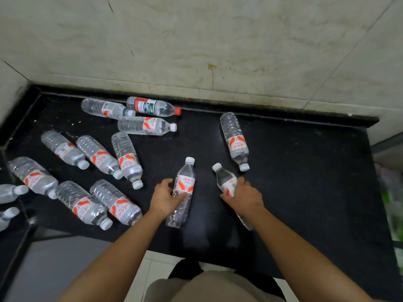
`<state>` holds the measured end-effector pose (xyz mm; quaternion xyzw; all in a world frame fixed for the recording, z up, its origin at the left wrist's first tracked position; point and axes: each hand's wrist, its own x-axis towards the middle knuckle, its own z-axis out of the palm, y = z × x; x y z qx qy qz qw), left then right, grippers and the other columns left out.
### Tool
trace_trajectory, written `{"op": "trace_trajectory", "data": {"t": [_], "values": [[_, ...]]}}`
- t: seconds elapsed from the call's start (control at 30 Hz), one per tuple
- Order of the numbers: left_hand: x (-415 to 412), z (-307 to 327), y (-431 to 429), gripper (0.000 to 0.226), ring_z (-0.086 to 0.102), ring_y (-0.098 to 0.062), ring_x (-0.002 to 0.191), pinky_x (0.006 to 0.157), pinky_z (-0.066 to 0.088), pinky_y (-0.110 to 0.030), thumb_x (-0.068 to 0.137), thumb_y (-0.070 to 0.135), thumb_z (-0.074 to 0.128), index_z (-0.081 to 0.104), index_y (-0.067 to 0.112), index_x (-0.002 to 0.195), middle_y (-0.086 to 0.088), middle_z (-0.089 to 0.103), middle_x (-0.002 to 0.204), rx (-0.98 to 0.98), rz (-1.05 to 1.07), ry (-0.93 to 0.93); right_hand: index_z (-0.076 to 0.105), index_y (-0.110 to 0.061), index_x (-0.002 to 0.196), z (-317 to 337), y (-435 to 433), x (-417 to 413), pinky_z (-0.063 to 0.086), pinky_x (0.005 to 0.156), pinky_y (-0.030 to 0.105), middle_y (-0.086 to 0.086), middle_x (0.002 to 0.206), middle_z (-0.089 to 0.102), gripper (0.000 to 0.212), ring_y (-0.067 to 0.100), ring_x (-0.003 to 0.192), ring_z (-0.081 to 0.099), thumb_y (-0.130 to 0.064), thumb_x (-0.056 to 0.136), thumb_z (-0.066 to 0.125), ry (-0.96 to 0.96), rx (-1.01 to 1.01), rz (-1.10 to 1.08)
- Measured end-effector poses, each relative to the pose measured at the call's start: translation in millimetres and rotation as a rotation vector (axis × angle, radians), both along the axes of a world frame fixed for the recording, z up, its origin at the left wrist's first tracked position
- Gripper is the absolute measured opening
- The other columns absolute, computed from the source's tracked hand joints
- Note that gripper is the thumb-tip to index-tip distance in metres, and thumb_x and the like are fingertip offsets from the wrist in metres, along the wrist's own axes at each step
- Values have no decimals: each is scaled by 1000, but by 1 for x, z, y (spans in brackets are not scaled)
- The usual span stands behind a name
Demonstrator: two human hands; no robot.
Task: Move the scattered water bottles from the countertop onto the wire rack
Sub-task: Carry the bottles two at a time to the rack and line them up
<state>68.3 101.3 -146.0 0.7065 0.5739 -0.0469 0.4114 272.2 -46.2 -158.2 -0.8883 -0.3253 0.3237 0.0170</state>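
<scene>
Several clear water bottles with orange-and-white labels lie on their sides on the black countertop [294,171]. My left hand [166,198] is wrapped around the middle of one bottle [184,182] whose white cap points away from me. My right hand [245,196] grips a second bottle [224,177], cap pointing up-left, its base hidden under my wrist. Another bottle [235,140] lies just beyond my right hand. A red-capped bottle [152,106] rests by the back wall. The wire rack is not in view.
A cluster of bottles [98,158] fills the left half of the counter. A pale tiled wall [196,51] closes the back and left. The counter's front edge [165,250] drops to a light floor. Blurred green items [392,203] sit at the far right.
</scene>
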Motion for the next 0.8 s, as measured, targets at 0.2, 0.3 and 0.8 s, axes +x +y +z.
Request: {"op": "trace_trajectory", "data": {"t": [0.2, 0.3, 0.8], "values": [[10, -19, -15, 100, 65, -24, 106, 96, 54, -42, 43, 81, 68, 56, 19, 121, -5, 63, 119, -188, 13, 90, 30, -15, 145, -3, -24, -13, 48, 94, 41, 10, 140, 49, 86, 31, 121, 58, -67, 84, 62, -9, 10, -67], [19, -20, -19, 76, 65, -26, 101, 89, 55, -40, 62, 68, 77, 55, 15, 112, -7, 63, 112, -130, -57, 57, 31, -18, 145, -2, -38, -25, 48, 95, 41, 10, 139, 50, 82, 30, 123, 55, -62, 85, 66, -20, 51, -126], [98, 61, -92, 35, 74, -18, 88, 71, 57, -29, 79, 16, 81, 66, 14, 111, -2, 75, 100, -336, -300, -449, 57, -43, 127, 44, -168, -59, 49, 90, 32, -15, 113, 70, 52, 11, 107, 66, -74, 86, 58, 187, 769, -1108]]}}
